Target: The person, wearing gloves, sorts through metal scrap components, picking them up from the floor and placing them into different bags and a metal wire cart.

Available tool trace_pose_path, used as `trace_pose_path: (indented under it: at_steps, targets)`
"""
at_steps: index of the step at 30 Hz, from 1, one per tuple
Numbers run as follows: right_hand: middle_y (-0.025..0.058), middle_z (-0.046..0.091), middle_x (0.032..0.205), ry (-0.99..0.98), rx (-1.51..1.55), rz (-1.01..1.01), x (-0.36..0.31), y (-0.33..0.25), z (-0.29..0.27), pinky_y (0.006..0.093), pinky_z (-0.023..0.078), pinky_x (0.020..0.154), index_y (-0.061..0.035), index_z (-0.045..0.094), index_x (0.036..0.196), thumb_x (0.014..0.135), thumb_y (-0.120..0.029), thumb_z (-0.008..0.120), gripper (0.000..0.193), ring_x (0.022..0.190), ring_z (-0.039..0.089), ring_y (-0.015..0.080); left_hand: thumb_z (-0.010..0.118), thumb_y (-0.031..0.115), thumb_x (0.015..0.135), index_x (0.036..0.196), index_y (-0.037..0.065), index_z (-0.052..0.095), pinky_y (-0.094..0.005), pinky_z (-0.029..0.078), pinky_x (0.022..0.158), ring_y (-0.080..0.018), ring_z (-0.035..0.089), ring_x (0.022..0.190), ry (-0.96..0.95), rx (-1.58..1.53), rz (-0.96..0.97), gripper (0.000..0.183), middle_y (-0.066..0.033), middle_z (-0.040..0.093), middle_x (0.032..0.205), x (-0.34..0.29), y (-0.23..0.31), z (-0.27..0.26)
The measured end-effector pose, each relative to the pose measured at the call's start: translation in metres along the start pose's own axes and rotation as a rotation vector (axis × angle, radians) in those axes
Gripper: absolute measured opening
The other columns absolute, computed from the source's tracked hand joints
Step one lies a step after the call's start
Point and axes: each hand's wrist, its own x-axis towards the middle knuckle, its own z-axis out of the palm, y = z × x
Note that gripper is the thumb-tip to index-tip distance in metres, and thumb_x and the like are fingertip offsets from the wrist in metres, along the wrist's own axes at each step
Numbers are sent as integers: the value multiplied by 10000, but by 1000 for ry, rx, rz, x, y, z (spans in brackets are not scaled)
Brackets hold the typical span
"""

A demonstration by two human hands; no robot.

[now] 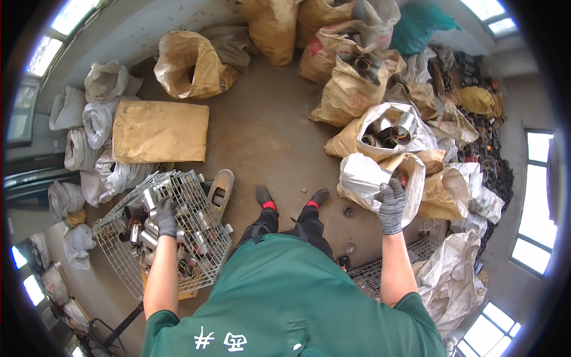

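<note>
A wire basket (128, 279) on my left holds several shiny metal cylinders (200, 243) and small dark parts. My left hand (166, 218), in a grey glove, is inside it with the fingers bent around a silver metal cylinder (149, 199); part of the grip is hidden. Out to the right, my right hand (391, 208) wears a similar striped grey glove. It hovers over the near side of an opened white-lined sack (414, 206), fingers apart and nothing visible in them. Reddish parts (401, 177) show inside that sack.
Another open sack (348, 141) with metal cylinders stands beyond it, and more brown sacks (351, 89) line the right. A brown flat sack (160, 131) lies past the basket. A second wire basket (370, 279) is low at right. Loose round parts (348, 211) dot the floor.
</note>
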Motion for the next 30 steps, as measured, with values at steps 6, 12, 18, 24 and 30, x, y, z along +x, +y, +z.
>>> trace_pose_path:
  at_steps: [6, 12, 18, 24, 30]
  targets:
    - [19, 628, 840, -239, 442, 209, 16, 0, 136, 247, 479, 682, -13, 641, 1053, 905, -91, 619, 168, 737, 570, 106, 730, 163, 879, 1371, 0, 494, -368, 497, 980, -244, 590, 1152, -801, -8, 279, 570, -130, 587, 1318, -101, 83, 229]
    - [82, 662, 1011, -366, 448, 372, 26, 12, 218, 322, 505, 847, 1, 654, 1070, 866, -112, 743, 249, 890, 606, 195, 712, 127, 900, 1253, -22, 581, -335, 499, 958, -180, 622, 1062, -897, -69, 217, 405, -115, 675, 1153, -104, 127, 251]
    - [123, 641, 1206, -185, 542, 610, 52, 42, 217, 448, 473, 1029, -37, 585, 1235, 930, -283, 664, 399, 1107, 596, 316, 668, 124, 941, 1197, -43, 610, -288, 511, 888, -147, 615, 979, -564, 122, 306, 310, -74, 679, 1052, -12, 106, 198]
    - [131, 632, 1288, -205, 696, 902, 48, 18, 198, 478, 429, 1084, -50, 565, 1310, 987, -372, 519, 458, 1185, 590, 316, 684, 223, 904, 1144, 33, 633, -328, 572, 606, -202, 681, 726, -92, 73, -19, 310, -98, 701, 894, 197, 159, 56]
    - [96, 623, 1285, -664, 367, 491, 15, -13, 202, 399, 415, 1097, -57, 555, 1286, 1004, -239, 442, 353, 1215, 562, 243, 721, 228, 887, 1244, 15, 578, -336, 558, 769, -210, 637, 974, 387, -21, 268, 441, -118, 649, 1113, 250, 267, -103]
